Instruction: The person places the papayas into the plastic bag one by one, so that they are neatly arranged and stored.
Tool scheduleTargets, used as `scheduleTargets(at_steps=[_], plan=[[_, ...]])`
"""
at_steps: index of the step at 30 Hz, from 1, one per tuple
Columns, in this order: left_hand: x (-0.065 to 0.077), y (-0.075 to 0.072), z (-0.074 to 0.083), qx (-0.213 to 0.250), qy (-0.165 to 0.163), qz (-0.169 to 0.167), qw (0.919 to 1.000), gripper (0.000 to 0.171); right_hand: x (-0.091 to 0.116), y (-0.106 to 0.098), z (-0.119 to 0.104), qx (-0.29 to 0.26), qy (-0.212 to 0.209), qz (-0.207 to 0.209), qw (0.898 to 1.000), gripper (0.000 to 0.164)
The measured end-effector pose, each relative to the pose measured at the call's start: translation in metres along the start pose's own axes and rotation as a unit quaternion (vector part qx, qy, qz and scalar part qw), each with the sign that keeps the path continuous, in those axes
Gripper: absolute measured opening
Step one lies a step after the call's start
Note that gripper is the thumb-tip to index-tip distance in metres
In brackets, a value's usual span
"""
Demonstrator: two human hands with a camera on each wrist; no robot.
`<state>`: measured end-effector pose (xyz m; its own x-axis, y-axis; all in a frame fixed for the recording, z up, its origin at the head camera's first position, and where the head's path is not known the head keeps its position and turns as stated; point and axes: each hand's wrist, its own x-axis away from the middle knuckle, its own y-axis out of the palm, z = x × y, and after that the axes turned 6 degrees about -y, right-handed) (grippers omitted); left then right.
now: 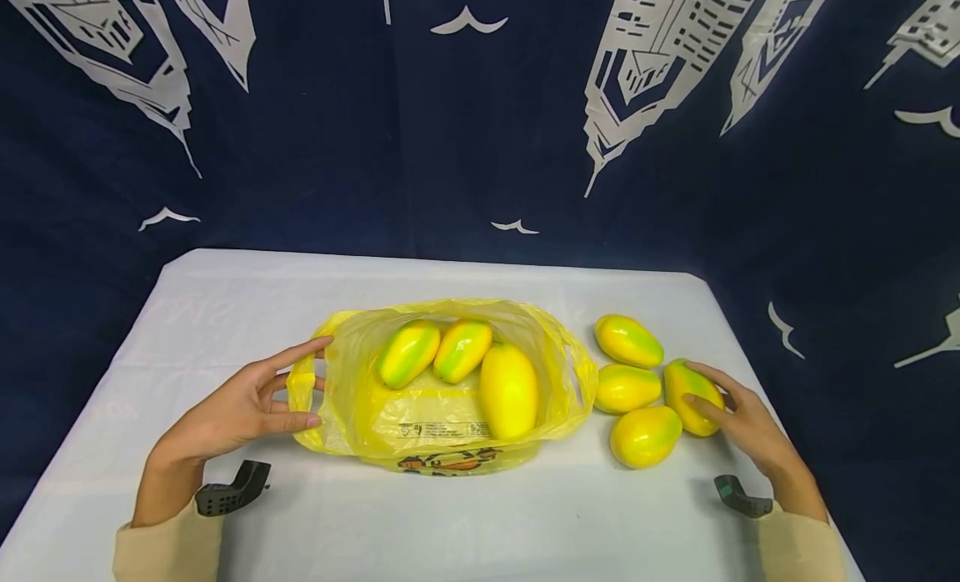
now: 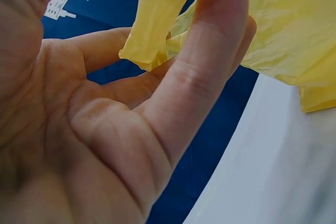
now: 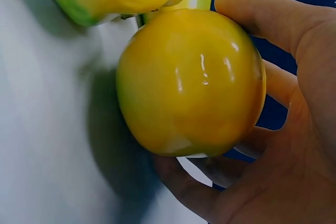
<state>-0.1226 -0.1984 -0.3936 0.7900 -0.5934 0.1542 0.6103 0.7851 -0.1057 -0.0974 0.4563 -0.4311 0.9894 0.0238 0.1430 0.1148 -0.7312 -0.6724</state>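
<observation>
A yellow plastic bag (image 1: 345, 407) lies with its mouth spread wide, showing three yellow-green mangoes inside, the largest mango (image 1: 508, 392) on the right. At the bag's left side, my left hand (image 1: 243, 407) holds the handle loop; in the left wrist view the handle (image 2: 155, 19) runs between its fingers. My right hand (image 1: 750, 423) grips the rightmost loose mango (image 1: 678, 382), thumb on the near side and fingers around the far side. The right wrist view shows this mango (image 3: 189, 82) end-on, close to the tabletop.
Beside the bag's right handle lie three other loose mangoes: the back one (image 1: 628, 341), the middle one (image 1: 627, 388) and the front one (image 1: 646, 437). All stand on a white-covered table (image 1: 480, 524). Behind it hangs a dark blue cloth (image 1: 375, 148) with white building prints.
</observation>
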Motion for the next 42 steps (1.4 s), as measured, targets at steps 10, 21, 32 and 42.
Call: scheduleTargets(at_steps=[10,21,32,42], plan=[[0.001,0.002,0.001,-0.008,-0.007,0.008,0.9999,0.096,0.000,-0.007,-0.011,-0.004,-0.021,0.031,0.999,0.070],[0.000,0.002,0.003,-0.017,0.002,0.008,0.9998,0.095,-0.003,-0.013,-0.036,0.001,-0.028,0.039,0.999,0.070],[0.001,0.003,0.005,-0.006,0.000,0.004,1.0000,0.096,-0.007,-0.012,-0.071,0.040,-0.084,0.047,0.995,0.061],[0.001,0.003,0.006,-0.010,-0.001,0.005,0.9999,0.096,-0.012,-0.010,-0.103,0.039,-0.117,0.043,0.991,0.062]])
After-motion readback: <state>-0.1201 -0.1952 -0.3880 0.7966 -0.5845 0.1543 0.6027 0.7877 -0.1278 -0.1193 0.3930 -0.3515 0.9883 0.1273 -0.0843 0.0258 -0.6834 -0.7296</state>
